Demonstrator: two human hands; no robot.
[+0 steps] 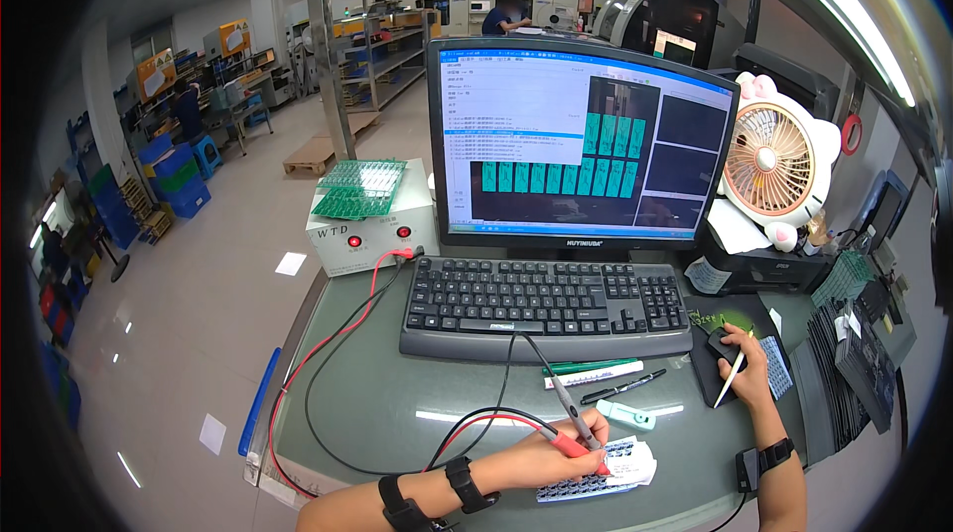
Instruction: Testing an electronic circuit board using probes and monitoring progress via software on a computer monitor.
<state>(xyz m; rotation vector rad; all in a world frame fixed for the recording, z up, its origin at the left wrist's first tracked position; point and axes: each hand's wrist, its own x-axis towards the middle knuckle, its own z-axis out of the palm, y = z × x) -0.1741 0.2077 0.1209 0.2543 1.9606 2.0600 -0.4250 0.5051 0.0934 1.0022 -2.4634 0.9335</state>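
My left hand (571, 455) is closed around two test probes, a red probe (570, 445) and a grey one (566, 397), with their cables trailing left. It rests over a sheet of small blue-and-white patterned pieces (569, 490), beside a white paper label (635, 465). On the right, my right hand (748, 369) curls over a black computer mouse (728, 345) on a dark mouse pad (707, 381). A thin white stick (730, 381), pointing down, is held between the fingers of that hand.
A monitor (596, 224) shows rows of green shapes, behind a black keyboard (546, 306). Markers (594, 373), a black pen (623, 387) and a pale green USB-stick-like piece (627, 417) lie between my hands. Green circuit boards (359, 189) top a white box (377, 244); a fan (769, 160) stands right.
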